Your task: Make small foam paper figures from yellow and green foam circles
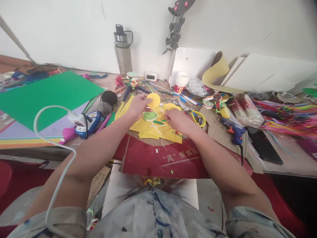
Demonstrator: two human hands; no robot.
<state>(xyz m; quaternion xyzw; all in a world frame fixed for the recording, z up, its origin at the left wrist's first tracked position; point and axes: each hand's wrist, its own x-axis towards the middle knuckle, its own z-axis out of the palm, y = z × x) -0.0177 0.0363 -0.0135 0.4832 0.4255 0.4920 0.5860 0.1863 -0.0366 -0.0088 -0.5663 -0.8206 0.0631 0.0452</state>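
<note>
My left hand (138, 105) pinches a yellow paper disc (154, 100) by its left edge and holds it above the work surface. My right hand (178, 120) is low over the yellow sheets (138, 125), its fingertips pressed together near a cut edge; what they grip, if anything, is hidden. Between the hands lies a round piece with a green face and white rim (150, 116). Thin paper strips (158, 130) are scattered just in front of it. Yellow-handled scissors (198, 118) rest right of my right hand.
A red cardboard sheet (160, 162) lies at the front edge. On the right are a blue glue gun (234, 130), a phone (264, 145) and colourful pipe cleaners (292, 112). Paper cups (181, 82) and a bottle (123, 53) stand behind. A white cable (63, 172) crosses my left arm.
</note>
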